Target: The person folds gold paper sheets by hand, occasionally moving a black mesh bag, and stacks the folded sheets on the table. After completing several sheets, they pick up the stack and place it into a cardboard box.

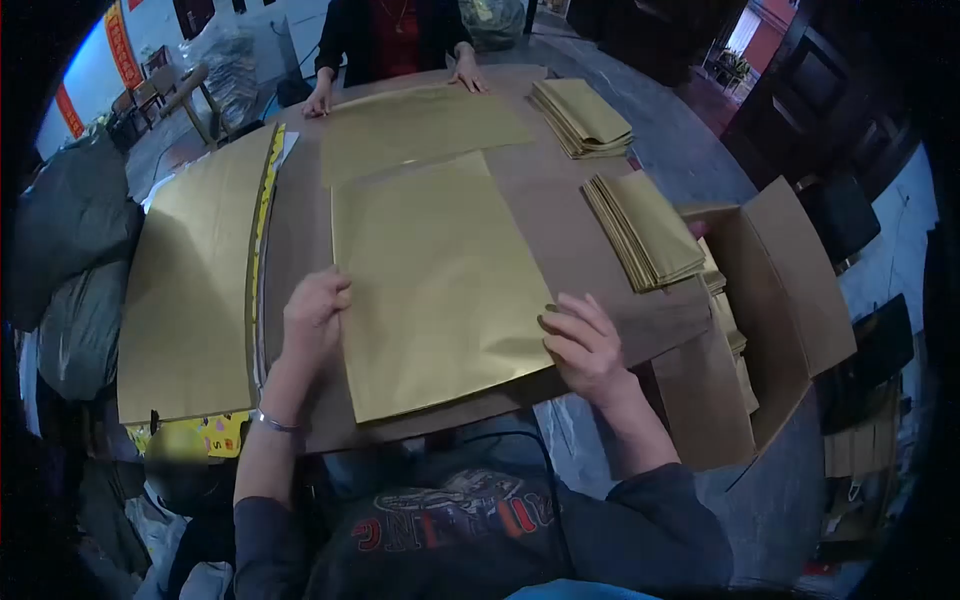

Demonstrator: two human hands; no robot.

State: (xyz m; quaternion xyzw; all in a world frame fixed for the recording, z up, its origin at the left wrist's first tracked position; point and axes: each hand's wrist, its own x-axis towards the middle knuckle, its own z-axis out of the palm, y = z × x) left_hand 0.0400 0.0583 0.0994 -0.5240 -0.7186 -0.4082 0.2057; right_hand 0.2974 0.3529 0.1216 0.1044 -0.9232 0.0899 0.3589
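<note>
A large gold sheet [430,290] lies flat at the near side of the brown table, its lower edge close to the table's edge. My left hand [318,308], with a bracelet on the wrist, pinches its left edge with closed fingers. At the sheet's lower right edge is my right hand [582,345], the fingers curled over the edge and the thumb hidden. Beyond it lies another gold sheet [420,125], partly met by the near sheet's far edge. A co-worker's two hands [467,75] rest at that sheet's far side.
Two stacks of folded gold sheets, one farther [582,115] and one nearer [645,230], lie on the right. An open cardboard box [780,290] stands beside the table there. A large tan board [195,290] with a yellow strip is at the left.
</note>
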